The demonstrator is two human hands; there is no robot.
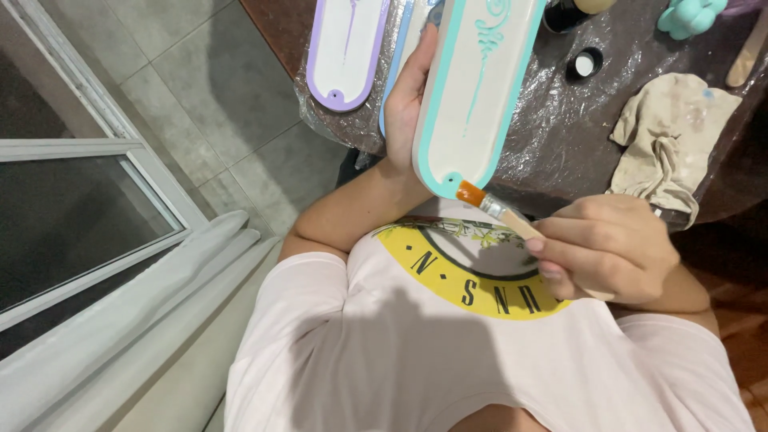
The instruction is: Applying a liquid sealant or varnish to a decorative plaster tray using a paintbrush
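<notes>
1. The left hand (408,100) grips the teal-rimmed tray (472,88) from behind, tilted above the desk (560,128) edge; a loosened grip risks a drop.
2. The right hand (604,248) pinches the brush (492,206), bristles touching the tray's lower rim; excess pressure risks smearing onto the white face.

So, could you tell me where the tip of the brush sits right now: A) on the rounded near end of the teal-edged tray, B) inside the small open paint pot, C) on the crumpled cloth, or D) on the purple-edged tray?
A: the orange bristles of the brush in the right hand touch the teal rim at the rounded end of the teal-edged tray, which the left hand holds up.
</notes>
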